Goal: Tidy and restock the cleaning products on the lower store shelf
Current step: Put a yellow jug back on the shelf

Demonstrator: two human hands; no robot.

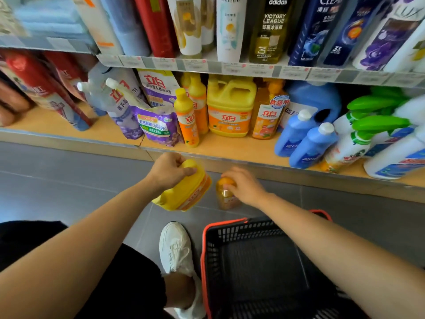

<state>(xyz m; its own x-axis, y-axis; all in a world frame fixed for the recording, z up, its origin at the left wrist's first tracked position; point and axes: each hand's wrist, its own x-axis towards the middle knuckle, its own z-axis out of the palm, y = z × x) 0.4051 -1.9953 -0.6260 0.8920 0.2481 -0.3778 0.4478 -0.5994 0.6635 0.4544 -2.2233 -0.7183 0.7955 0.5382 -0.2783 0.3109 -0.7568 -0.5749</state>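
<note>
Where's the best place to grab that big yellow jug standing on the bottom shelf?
By the looped handle on top of the big yellow jug, reaching in from the front. Its body looks too wide for one hand, bottles crowd both sides, and the upper shelf hangs close above. The left hand holds a matching jug by its top.

Jug (pixel 184 193) in left hand (pixel 169 169), bottle (pixel 226 198) under right hand (pixel 245 186)
</note>
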